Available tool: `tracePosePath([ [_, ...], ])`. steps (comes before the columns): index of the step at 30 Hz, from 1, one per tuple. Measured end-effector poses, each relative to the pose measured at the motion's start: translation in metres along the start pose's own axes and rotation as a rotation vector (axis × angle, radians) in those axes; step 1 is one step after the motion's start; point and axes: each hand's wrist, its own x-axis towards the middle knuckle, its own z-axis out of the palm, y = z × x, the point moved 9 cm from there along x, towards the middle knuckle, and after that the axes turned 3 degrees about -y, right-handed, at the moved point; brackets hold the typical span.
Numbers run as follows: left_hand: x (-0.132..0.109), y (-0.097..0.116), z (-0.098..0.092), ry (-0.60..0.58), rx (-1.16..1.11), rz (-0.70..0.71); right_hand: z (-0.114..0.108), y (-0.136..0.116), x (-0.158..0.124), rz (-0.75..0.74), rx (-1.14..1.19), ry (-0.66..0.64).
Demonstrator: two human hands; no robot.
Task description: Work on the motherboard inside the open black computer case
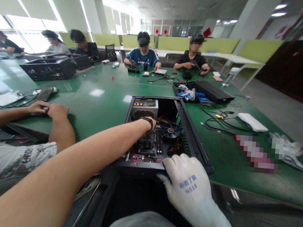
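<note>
An open black computer case (198,143) lies on the green table. Inside are a silver power supply (145,109), a motherboard (151,147) and a round black fan (170,132). My bare left hand (150,125), with a black band at the wrist, reaches into the case over the board; its fingers are mostly hidden, so what they touch does not show. In a white glove, my right hand (185,176) grips the near edge of the case, fingers bent over the rim and thumb outside.
Black cables (216,122), a white object (253,122) and gloves (287,150) lie right. Beyond the case sits a black tray (186,95) with gloves. Another person's hands (48,108) are at left; several people work across the table (100,88).
</note>
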Motion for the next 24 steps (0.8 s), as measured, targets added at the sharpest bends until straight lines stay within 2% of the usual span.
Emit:
tracePosePath([
  [7, 0.008, -0.01, 0.003, 0.021, -0.059, -0.028, -0.001, -0.001, 0.0, -0.001, -0.016, 0.0],
  [11, 0.011, -0.01, 0.005, -0.008, -0.027, -0.016, 0.0, 0.0, 0.0, 0.003, -0.02, -0.01],
  [15, 0.013, -0.013, 0.002, 0.029, -0.079, -0.035, 0.001, 0.0, -0.001, 0.002, -0.024, -0.013],
  [21, 0.008, -0.013, 0.0, 0.035, -0.079, -0.048, 0.003, 0.0, 0.0, 0.007, -0.023, -0.033],
  [24, 0.006, -0.012, 0.002, -0.002, -0.091, -0.037, 0.005, 0.001, 0.0, 0.017, -0.019, -0.059],
])
